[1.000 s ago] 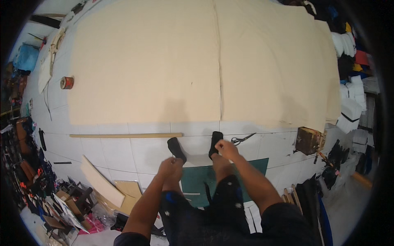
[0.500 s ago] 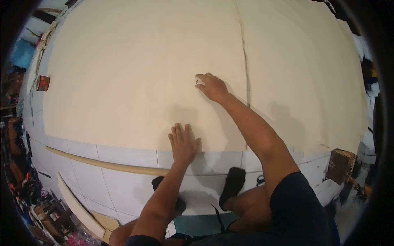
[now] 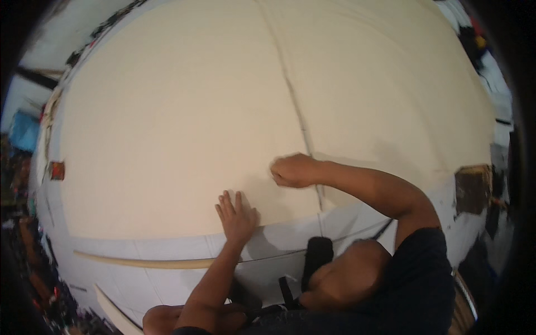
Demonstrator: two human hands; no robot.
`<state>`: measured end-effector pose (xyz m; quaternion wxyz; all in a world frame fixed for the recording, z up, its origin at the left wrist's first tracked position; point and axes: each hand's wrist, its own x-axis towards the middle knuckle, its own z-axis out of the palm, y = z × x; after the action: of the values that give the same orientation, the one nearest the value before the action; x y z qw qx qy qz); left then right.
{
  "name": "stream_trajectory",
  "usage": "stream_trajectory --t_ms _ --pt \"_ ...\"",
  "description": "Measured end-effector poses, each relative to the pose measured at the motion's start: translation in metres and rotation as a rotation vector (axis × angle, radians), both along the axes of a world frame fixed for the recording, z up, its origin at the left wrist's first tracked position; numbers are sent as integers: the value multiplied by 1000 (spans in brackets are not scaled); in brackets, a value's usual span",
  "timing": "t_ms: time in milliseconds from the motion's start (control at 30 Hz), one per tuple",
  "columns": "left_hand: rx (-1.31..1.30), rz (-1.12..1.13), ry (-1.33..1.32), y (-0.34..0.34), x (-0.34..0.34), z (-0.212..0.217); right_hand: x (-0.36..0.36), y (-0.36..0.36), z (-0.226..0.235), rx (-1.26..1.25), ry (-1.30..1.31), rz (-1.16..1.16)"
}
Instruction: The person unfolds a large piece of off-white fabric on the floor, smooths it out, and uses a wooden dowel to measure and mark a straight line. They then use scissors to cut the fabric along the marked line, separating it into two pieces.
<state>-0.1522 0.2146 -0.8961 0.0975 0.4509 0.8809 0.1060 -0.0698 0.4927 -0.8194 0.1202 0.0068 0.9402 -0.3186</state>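
The right hand (image 3: 297,170) is curled, I can't tell around what, and left of it the left hand (image 3: 238,219) lies flat, fingers spread, on the big cream sheet (image 3: 167,123).

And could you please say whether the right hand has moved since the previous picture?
Yes, the right hand has moved toward the near edge of the cream sheet.

Cream sheet (image 3: 167,123) matt, mostly smooth; sleeve (image 3: 421,265) matt cloth.
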Motion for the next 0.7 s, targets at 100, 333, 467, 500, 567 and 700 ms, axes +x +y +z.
stream_trajectory --t_ms 100,333,467,500,567,700 --pt "39 -113 36 8 7 -10 121 -19 21 64 -517 54" --pt "-18 -281 -40 23 26 -3 240 -62 10 67 -239 -868" --pt "-3 -268 -37 15 18 2 190 -66 -50 530 21 -911" --pt "2 -266 -61 13 21 0 191 -67 -60 553 23 -925" --pt "-10 -267 -43 7 26 -4 198 -66 -76 587 42 -940" --pt "9 -255 -5 9 20 -4 205 -20 -86 349 68 -1133"
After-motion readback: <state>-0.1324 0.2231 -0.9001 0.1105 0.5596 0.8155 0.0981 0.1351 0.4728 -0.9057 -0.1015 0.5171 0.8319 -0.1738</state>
